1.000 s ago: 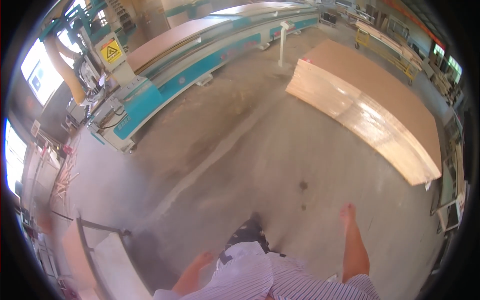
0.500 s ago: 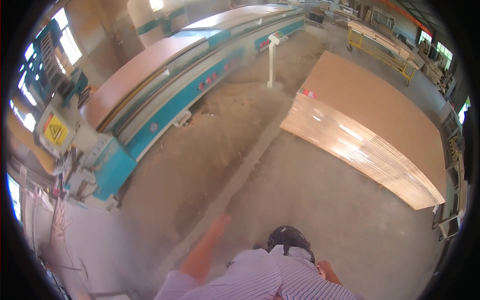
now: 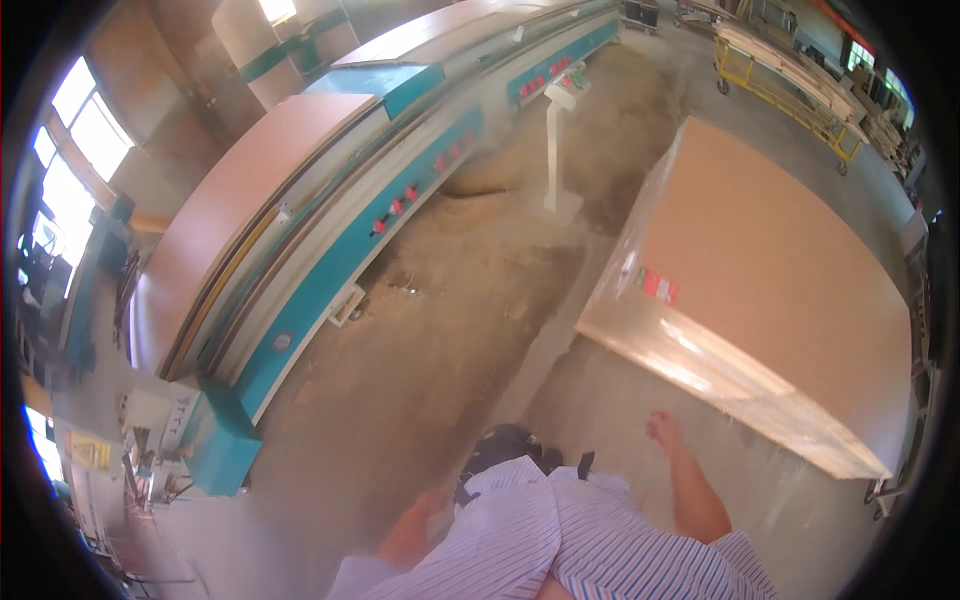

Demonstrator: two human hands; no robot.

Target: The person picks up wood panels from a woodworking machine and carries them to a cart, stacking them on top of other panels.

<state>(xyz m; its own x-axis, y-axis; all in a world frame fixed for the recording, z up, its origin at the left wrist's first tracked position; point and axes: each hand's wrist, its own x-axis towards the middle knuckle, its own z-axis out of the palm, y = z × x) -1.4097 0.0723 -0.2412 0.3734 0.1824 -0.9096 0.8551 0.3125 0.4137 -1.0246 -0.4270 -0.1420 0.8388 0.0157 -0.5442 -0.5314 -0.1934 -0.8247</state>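
My right hand [image 3: 662,430] hangs out in front of me over the concrete floor, loosely open with nothing in it. It is nearest to the large stack of brown boards [image 3: 780,240], which has shiny wrap along its side, and does not touch it. My left hand [image 3: 432,500] is low beside my striped shirt, blurred, so its fingers do not show clearly. To the left runs a long teal and white panel machine [image 3: 330,240] with red knobs on its front and a pinkish board [image 3: 235,180] on top.
A pale control post [image 3: 555,150] stands on the dusty floor between the machine and the stack. Behind the stack is a yellow-framed cart [image 3: 785,90] loaded with boards. A teal end housing [image 3: 222,440] juts out at the machine's near end. A red label [image 3: 657,286] marks the stack's corner.
I have moved forward along the floor, so the machine and the stack sit closer. My right hand has swung forward and my left hand has swung back toward my body.
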